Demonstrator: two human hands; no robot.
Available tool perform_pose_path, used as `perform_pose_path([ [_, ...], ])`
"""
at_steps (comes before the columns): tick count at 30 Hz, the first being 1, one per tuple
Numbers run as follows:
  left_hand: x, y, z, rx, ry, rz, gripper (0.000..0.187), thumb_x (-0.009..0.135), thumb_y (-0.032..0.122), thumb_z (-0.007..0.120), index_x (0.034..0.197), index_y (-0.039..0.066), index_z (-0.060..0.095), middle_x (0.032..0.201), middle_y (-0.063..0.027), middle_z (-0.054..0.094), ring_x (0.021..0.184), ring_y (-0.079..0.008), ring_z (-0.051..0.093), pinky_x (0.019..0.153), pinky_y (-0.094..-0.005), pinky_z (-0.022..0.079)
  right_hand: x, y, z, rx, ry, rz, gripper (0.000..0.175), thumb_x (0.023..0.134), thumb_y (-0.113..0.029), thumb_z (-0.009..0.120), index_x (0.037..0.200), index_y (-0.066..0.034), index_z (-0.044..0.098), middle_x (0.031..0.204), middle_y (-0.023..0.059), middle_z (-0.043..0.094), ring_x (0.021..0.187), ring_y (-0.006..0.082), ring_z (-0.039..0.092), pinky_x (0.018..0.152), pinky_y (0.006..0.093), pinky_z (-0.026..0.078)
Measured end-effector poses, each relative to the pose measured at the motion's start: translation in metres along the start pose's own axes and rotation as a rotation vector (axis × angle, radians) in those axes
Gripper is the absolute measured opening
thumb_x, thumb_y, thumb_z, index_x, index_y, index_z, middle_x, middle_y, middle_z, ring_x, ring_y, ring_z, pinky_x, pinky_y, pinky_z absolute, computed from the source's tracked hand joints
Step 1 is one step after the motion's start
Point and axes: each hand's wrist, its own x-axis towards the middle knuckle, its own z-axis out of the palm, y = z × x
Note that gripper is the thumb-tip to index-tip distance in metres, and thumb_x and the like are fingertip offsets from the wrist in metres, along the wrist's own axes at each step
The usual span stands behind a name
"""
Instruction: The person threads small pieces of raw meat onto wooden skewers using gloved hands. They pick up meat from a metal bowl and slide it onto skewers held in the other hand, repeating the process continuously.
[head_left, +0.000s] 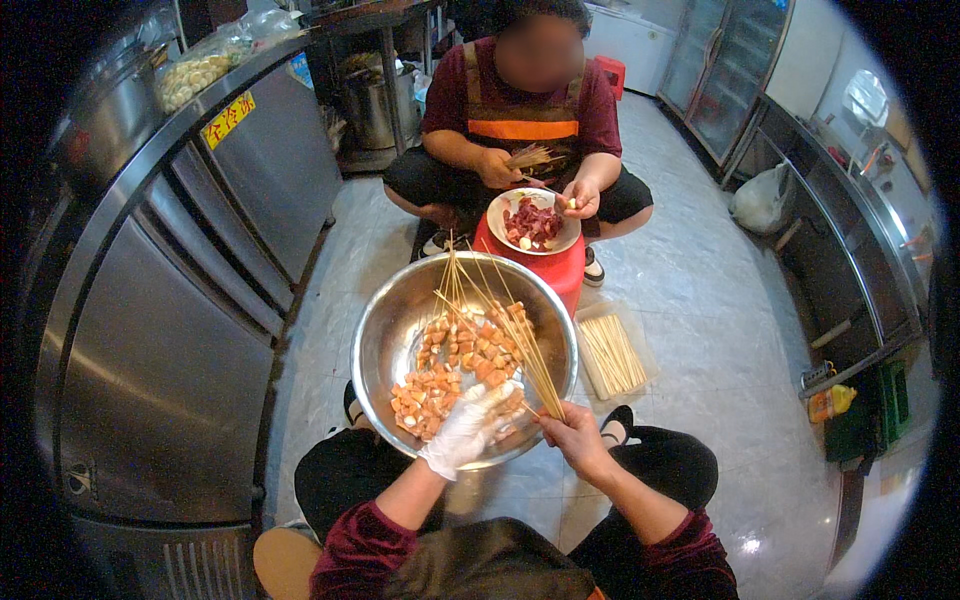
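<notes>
My left hand, in a thin white glove, is inside the steel bowl near its front rim. Its fingers are curled around what looks like a piece of meat, mostly hidden by the glove. In my bare right hand, at the bowl's right front rim, is a bundle of thin wooden skewers slanting up over the bowl. A single skewer points from this hand towards my gloved fingers. Loose diced meat lies at the bowl's left front. Behind it, threaded meat skewers lean on the far rim.
Across from me a seated person holds skewers over a white bowl of dark red meat on a red stool. A plastic box of skewers lies on the floor. Steel refrigerator doors stand left, a steel counter right.
</notes>
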Motion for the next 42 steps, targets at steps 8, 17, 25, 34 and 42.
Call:
perform_pose_path([
  [8, 0.001, 0.009, -0.009, -0.14, -0.028, -0.028, 0.029, 0.096, 0.021, 0.052, 0.121, 0.005, 0.052, 0.118, -0.0115, 0.059, 0.104, -0.0243, 0.062, 0.075, -0.0484, 0.057, -0.001, -0.002, 0.0, -0.039, -0.02, 0.046, 0.01, 0.089, -0.008, 0.056, 0.091, 0.0003, 0.062, 0.065, -0.0003, 0.053, 0.056, 0.0077, 0.047, 0.049, 0.0242, 0.038],
  [17, -0.004, 0.013, -0.004, -0.192, -0.031, -0.018, 0.031, 0.095, 0.019, 0.055, 0.121, 0.003, 0.052, 0.12, -0.0118, 0.057, 0.108, -0.0233, 0.06, 0.085, -0.0364, 0.055, -0.001, -0.008, 0.0, 0.016, -0.024, 0.123, 0.012, 0.09, -0.01, 0.058, 0.096, 0.0002, 0.062, 0.067, -0.0008, 0.053, 0.057, 0.0078, 0.046, 0.051, 0.0239, 0.038],
  [25, -0.011, 0.031, 0.015, -0.094, 0.082, 0.125, 0.03, 0.094, 0.019, 0.057, 0.12, 0.005, 0.053, 0.114, -0.0074, 0.061, 0.103, -0.0184, 0.058, 0.09, -0.0341, 0.051, -0.003, -0.015, 0.0, 0.036, -0.064, 0.085, 0.012, 0.09, -0.01, 0.058, 0.095, 0.0, 0.061, 0.067, -0.0015, 0.052, 0.058, 0.0071, 0.045, 0.052, 0.023, 0.037],
  [34, -0.003, 0.028, 0.005, -0.203, 0.078, 0.091, 0.027, 0.096, 0.016, 0.053, 0.12, 0.004, 0.055, 0.117, -0.0094, 0.06, 0.106, -0.0195, 0.058, 0.091, -0.0339, 0.051, -0.006, -0.016, -0.003, -0.021, -0.055, 0.067, 0.011, 0.09, -0.009, 0.056, 0.092, 0.0, 0.061, 0.068, -0.0015, 0.051, 0.059, 0.007, 0.044, 0.052, 0.0226, 0.036],
  [42, -0.005, 0.033, 0.001, -0.217, 0.075, 0.146, 0.03, 0.096, 0.013, 0.05, 0.124, 0.002, 0.051, 0.119, -0.0097, 0.058, 0.106, -0.0197, 0.057, 0.092, -0.033, 0.051, -0.005, -0.015, 0.001, 0.002, -0.064, 0.112, 0.01, 0.09, -0.008, 0.056, 0.09, 0.0003, 0.061, 0.067, -0.0018, 0.05, 0.059, 0.0067, 0.043, 0.052, 0.0222, 0.036],
])
